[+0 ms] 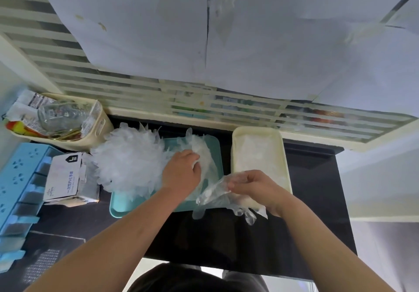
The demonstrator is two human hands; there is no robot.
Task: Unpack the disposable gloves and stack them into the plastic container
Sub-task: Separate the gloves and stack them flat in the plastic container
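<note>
A big loose pile of clear disposable gloves [129, 158] lies across the left part of a teal tray [127, 205] on the dark counter. My left hand [181, 171] reaches into the pile's right side and grips a glove [201, 149] there. My right hand [251, 185] pinches another clear glove [215, 196], which hangs over the tray's front right corner with its fingers dangling past the edge. The cream plastic container [235, 155] stands just right of the tray, with flat gloves [258, 153] stacked inside. The opened white glove box [68, 176] sits left of the tray.
A cream basket [99, 130] with a glass jar [59, 115] and packets stands at the back left. A light blue rack [20, 189] fills the left edge. A slatted white shelf front [204, 108] runs along the counter's back. The dark counter [226, 237] shows bare in front of the tray.
</note>
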